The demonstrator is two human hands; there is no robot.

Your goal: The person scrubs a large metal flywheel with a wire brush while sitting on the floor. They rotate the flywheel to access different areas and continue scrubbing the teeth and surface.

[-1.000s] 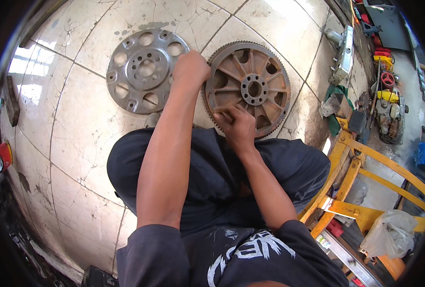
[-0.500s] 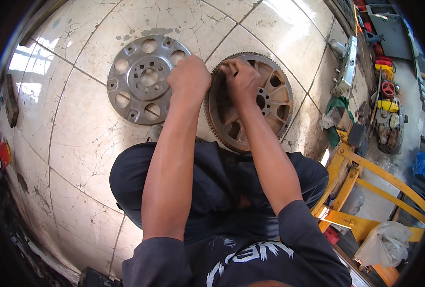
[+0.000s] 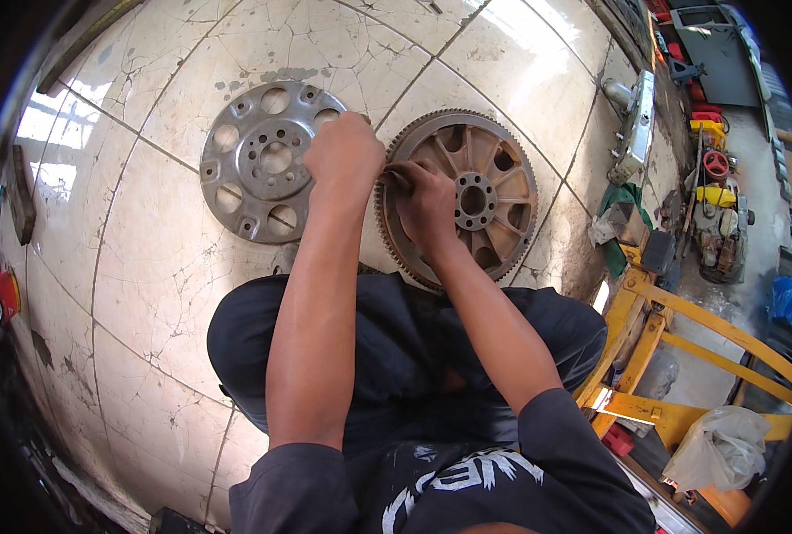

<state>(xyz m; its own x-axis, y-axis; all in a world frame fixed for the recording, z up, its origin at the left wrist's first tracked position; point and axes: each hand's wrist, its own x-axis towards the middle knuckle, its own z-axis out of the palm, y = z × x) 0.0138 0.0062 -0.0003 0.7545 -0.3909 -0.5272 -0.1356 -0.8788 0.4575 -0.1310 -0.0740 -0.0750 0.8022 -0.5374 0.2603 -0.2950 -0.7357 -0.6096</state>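
Note:
My left hand (image 3: 347,153) is closed in a fist above the right edge of a flat steel disc (image 3: 251,178) with large round holes. What it holds, if anything, is hidden under the fingers. My right hand (image 3: 424,203) is curled shut close beside it, over the left side of a toothed flywheel (image 3: 525,191). Something brownish shows at its fingers, too unclear to name. The flywheel lies on the floor with its ribbed, rusty face and ring of bolt holes up. The steel disc lies flat on its left, a narrow gap between them.
Cracked pale tiles (image 3: 155,303) surround the discs. A metal housing (image 3: 633,125) stands at the far right, with a green cloth (image 3: 623,198) nearer. A yellow metal frame (image 3: 645,311) rises by my right knee. A dark block (image 3: 22,196) lies far left.
My right hand has moved left, away from the flywheel's hub and closer to my left hand. More of the flywheel's face now shows. My left hand stays closed.

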